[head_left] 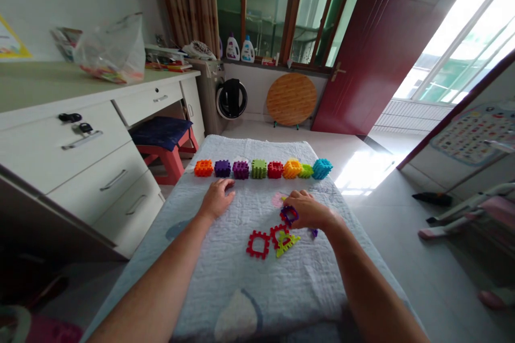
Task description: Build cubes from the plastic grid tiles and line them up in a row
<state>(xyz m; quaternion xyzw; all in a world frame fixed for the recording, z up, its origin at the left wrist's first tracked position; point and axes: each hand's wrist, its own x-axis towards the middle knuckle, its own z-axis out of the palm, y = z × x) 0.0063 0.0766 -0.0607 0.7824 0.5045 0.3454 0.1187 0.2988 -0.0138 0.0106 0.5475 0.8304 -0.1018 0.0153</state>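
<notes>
My left hand [217,198] rests on the cloth just in front of the dark purple block [222,169] and the violet block [241,170]. Its thumb stands apart from the bent fingers, with nothing between them. Over to the right, my right hand [309,210] is closed at the edge of a purple notched frame piece [290,216]; its fingertips are partly hidden. Nearer me lie a flat red square frame [258,244], a second red frame [277,235] and a yellow-green triangular piece [286,245] overlapping it. A small purple piece [314,233] shows under my right wrist.
Beyond my hands runs a row of notched blocks: orange [203,168], green [259,168], red [276,169], yellow [292,168] and blue [322,168] among them. A pale cloth [225,278] covers the table. A stool [163,136] and a white desk [116,177] stand left.
</notes>
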